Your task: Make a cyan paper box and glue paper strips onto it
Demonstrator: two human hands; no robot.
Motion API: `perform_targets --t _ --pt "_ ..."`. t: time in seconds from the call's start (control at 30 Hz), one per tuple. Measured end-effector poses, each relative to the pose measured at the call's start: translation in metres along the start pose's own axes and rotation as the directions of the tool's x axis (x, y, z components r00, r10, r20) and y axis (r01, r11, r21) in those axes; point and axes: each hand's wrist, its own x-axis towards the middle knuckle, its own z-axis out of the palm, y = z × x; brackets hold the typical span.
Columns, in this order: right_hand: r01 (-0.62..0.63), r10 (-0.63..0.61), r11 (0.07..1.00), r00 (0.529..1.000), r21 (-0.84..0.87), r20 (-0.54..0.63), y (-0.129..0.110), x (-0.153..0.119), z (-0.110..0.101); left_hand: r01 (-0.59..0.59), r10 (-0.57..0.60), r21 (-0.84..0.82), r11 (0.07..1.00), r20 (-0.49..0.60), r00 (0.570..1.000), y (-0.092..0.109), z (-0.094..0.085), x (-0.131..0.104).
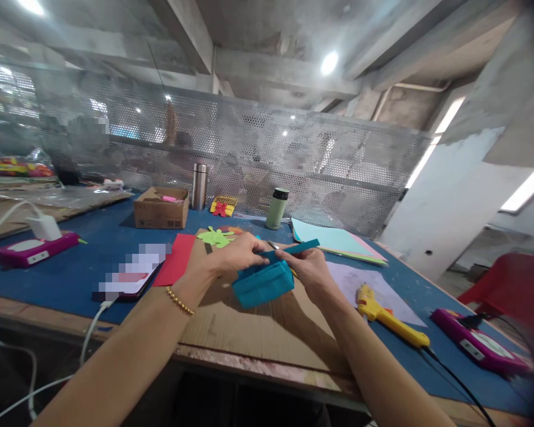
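A bright blue folded piece (pixel 264 286), shaped like a small box or pouch, is held above the cardboard sheet (pixel 231 326). My left hand (pixel 244 252) is closed on its upper left edge, fingers bent over it. My right hand (pixel 310 267) pinches a blue strip (pixel 311 244) along the top, which sticks out to the right past the fingers. Whether strip and box are one piece I cannot tell. A small metallic tip (pixel 273 245) shows between the hands; the rest of that tool is hidden.
Right of the cardboard lies a yellow glue gun (pixel 394 325), near a purple power strip (pixel 476 341). To the left are red sheet (pixel 174 260), phone (pixel 136 276) and another power strip (pixel 38 249). Behind stand a cardboard box (pixel 160 213), steel flask (pixel 199 187), green cup (pixel 276 210) and coloured sheets (pixel 333 237).
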Motion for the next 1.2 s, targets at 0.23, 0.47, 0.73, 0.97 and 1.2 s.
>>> perform_targets --t 0.23,0.47,0.73,0.97,1.2 --pt "0.034 -0.033 0.999 0.994 -0.005 0.108 -0.0016 -0.0039 0.0024 0.018 -0.018 -0.019 1.0 -0.003 1.0 0.0012 0.0036 -0.0014" --pt "0.048 -0.058 0.975 0.997 -0.217 -0.041 0.0041 0.0014 -0.0024 0.001 -0.001 -0.007 1.0 -0.055 0.998 -0.0031 0.0037 0.0009" --pt "0.06 -0.07 0.968 0.997 -0.243 -0.033 0.0013 -0.0008 -0.001 0.052 -0.052 0.02 0.998 0.001 0.999 -0.0058 0.0033 0.0023" --pt "0.063 -0.066 0.969 0.998 -0.237 -0.006 -0.0019 -0.0008 0.0 0.107 -0.108 0.048 0.993 0.017 0.994 -0.0025 0.0026 0.0002" --pt "0.072 -0.067 0.972 0.997 -0.223 0.029 -0.0032 -0.0038 -0.0003 0.04 -0.043 0.083 0.996 0.039 0.998 -0.0034 0.001 0.0021"
